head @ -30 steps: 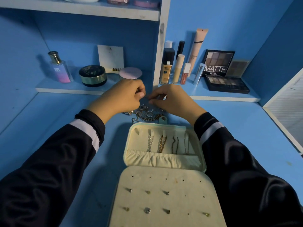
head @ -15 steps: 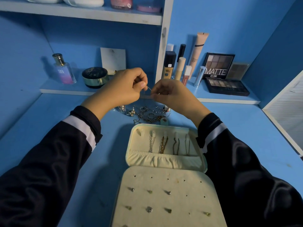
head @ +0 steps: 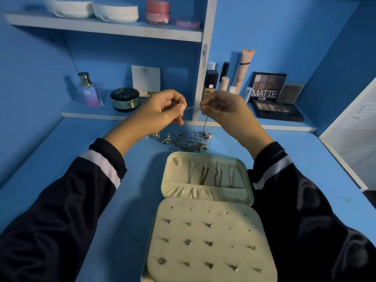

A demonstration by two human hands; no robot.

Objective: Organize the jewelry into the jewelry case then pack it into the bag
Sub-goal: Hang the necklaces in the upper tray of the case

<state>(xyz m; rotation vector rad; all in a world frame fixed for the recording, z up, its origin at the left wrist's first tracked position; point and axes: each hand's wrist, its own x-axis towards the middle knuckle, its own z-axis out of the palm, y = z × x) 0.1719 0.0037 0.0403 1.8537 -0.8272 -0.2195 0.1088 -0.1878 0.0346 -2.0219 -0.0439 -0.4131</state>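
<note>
An open cream jewelry case [head: 207, 192] lies on the blue desk. Its far half holds several hanging chains above a gathered pocket. Its near panel [head: 211, 237] carries several stud earrings. Behind the case lies a loose jewelry pile [head: 183, 140] of rings and chains. Above that pile, my left hand [head: 160, 112] and my right hand [head: 221, 110] each pinch one end of a thin silver chain [head: 191, 107] stretched between them. A short length of the chain dangles below my right hand. No bag is in view.
On the low shelf behind stand a perfume bottle [head: 89, 90], a round compact [head: 125, 99], makeup tubes [head: 225, 80] and an eyeshadow palette [head: 274, 98]. The upper shelf [head: 105, 27] holds jars. A white louvred panel [head: 354, 139] borders the desk at right.
Both hands rose from the jewelry pile with a thin chain and drew slightly apart, pulling it taut between them.
</note>
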